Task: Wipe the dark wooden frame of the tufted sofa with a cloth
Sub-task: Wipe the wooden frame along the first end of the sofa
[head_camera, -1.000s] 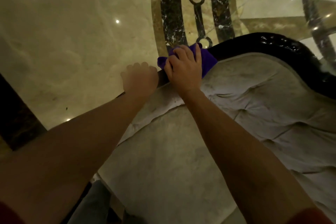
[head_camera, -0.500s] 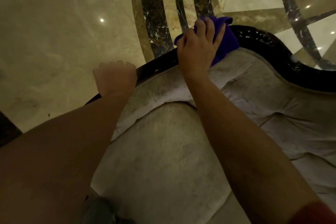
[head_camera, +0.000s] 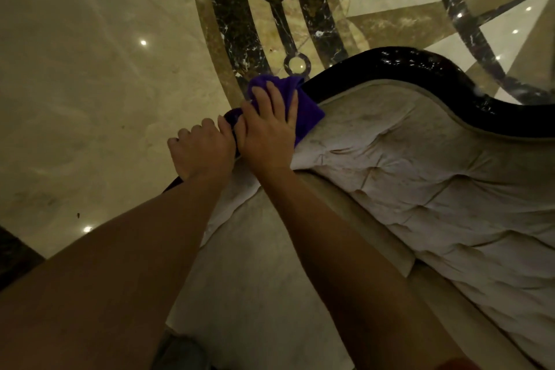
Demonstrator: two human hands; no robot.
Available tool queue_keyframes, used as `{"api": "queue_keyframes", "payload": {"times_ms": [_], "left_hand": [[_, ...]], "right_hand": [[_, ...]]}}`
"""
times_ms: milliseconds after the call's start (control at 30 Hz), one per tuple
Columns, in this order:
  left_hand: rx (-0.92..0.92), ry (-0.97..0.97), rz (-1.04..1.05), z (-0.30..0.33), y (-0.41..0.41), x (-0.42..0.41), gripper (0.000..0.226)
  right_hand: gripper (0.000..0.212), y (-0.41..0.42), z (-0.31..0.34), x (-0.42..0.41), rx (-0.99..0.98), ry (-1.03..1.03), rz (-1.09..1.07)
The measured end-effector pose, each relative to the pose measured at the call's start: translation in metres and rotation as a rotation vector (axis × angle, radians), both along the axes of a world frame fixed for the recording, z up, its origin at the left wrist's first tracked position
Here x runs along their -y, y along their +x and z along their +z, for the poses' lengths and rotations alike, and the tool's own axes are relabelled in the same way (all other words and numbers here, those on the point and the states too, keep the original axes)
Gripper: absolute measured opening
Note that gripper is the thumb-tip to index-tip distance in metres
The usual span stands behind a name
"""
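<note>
Sliding back beside left hand (head_camera: 201, 150), cloth (head_camera: 306, 111).

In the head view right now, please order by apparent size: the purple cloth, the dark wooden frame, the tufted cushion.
1. tufted cushion
2. dark wooden frame
3. purple cloth, partly hidden under the right hand

Tufted sofa (head_camera: 420, 189) on marble floor (head_camera: 90, 84)

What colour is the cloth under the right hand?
Purple. The cloth shows clearly in the head view, pressed onto the dark frame by the right hand.
</note>
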State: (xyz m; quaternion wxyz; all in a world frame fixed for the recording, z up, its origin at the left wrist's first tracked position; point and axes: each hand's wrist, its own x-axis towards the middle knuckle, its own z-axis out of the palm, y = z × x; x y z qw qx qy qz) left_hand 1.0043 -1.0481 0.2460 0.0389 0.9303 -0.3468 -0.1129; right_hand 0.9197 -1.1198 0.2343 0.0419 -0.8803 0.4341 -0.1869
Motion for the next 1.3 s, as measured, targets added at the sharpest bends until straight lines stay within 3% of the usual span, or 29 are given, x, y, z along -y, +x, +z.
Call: {"api": "queue_keyframes", "payload": {"times_ms": [167,433,533,667,767,867,1067,1200,1300], "left_hand": [[-0.041,0.026,-0.009,0.001,0.001,0.002,0.06],[-0.106,-0.029,0.002,0.001,-0.002,-0.001,0.063],[-0.101,-0.029,0.004,-0.001,-0.003,-0.002,0.062],[-0.069,-0.014,-0.154,0.004,-0.007,0.0,0.06],[-0.099,-0.063,-0.267,-0.001,-0.002,-0.003,0.058],[-0.156,-0.122,-0.227,-0.005,-0.006,0.02,0.063],[-0.316,-0.296,-0.195,0.016,-0.074,0.165,0.067],[-0.145,-0.412,-0.109,-0.001,-0.08,0.181,0.071],[-0.114,-0.451,-0.128,0.002,-0.083,0.176,0.066]], "right_hand": [[0.036,-0.027,0.013,0.031,-0.194,-0.063,0.164],[0.041,-0.087,0.072,0.123,-0.468,-0.129,0.066],[0.042,-0.116,0.097,0.16,-0.4,-0.075,-0.195],[0.05,-0.112,0.1,0.17,-0.394,-0.06,-0.491],[0.045,-0.104,0.099,0.162,-0.297,-0.04,-0.526],[0.046,-0.11,0.099,0.159,-0.265,-0.032,-0.488],[0.045,-0.141,0.102,0.167,-0.287,-0.042,-0.39],[0.039,-0.193,0.101,0.184,-0.162,0.01,-0.657],[0.041,-0.237,0.108,0.188,-0.391,-0.038,-0.679]]}}
